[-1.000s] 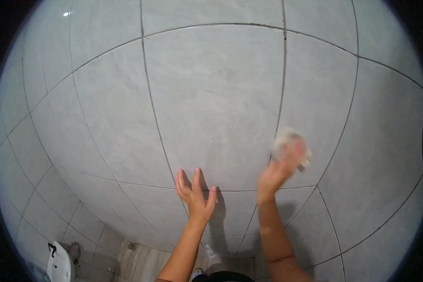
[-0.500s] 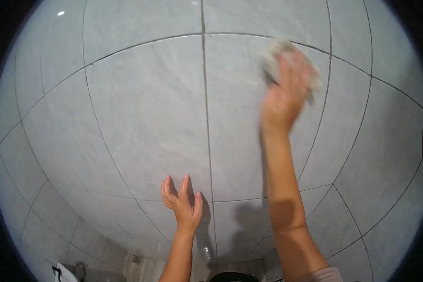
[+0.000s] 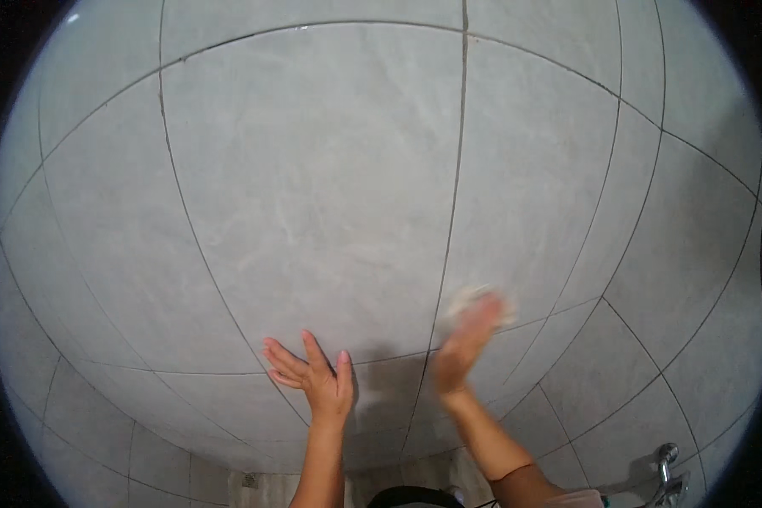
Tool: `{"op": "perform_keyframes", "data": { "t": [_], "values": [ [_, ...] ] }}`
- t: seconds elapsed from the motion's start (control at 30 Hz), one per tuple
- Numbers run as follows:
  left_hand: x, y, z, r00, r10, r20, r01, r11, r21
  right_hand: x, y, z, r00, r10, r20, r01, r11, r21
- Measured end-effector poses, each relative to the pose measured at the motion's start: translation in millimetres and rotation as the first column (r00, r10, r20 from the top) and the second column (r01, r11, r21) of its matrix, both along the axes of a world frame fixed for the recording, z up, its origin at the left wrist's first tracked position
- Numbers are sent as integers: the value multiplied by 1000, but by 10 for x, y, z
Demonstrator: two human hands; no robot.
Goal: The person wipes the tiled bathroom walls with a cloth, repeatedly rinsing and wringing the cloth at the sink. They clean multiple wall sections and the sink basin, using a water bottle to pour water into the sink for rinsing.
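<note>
A wall [image 3: 313, 212] of large grey marbled tiles with dark grout lines fills the view. The left hand [image 3: 317, 377] lies flat, fingers spread wide, on the wall. The right hand [image 3: 464, 347], blurred, presses a pale cloth [image 3: 474, 298] beside a vertical grout line. A metal tap [image 3: 669, 474] shows at the wall's lower right corner.

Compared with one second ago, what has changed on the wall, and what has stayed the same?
The right hand with its pale cloth went up to the upper tiles half a second ago and has now come back down to beside the vertical grout line, blurred by motion. It kept hold of the cloth. The left hand stayed flat on the tiled wall, fingers spread.
</note>
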State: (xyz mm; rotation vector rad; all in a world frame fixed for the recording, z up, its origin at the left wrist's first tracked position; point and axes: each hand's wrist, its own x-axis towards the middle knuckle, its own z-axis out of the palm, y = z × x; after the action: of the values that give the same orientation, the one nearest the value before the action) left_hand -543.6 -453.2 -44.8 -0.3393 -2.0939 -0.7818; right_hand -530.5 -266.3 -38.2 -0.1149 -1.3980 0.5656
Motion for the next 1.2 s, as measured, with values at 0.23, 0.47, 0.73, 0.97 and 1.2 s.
{"op": "perform_keyframes", "data": {
  "t": [0.23, 0.47, 0.73, 0.97, 1.2],
  "values": [
    [31, -278, -53, 999, -1, 33, 7, 983, -184, 46, 13, -521, 976, 104, 190, -145, 965, 217],
    [62, -382, -174, 968, -196, -156, 234, 930, 283, -204, -770, 749, 797, 602, 43, -592, 766, 250],
    [150, -875, 100, 999, -35, 8, 35, 998, 55, 13, -319, 385, 984, 169, 54, -176, 967, 185],
    [-22, -863, 257, 993, -102, -59, 112, 968, 224, -273, -1131, 1687, 923, 284, 260, -382, 597, 705],
    [-270, -1983, 771, 978, 142, -154, -142, 990, 13, -332, -516, 2754, 982, -114, -152, 168, 899, 404]
  ]
}}
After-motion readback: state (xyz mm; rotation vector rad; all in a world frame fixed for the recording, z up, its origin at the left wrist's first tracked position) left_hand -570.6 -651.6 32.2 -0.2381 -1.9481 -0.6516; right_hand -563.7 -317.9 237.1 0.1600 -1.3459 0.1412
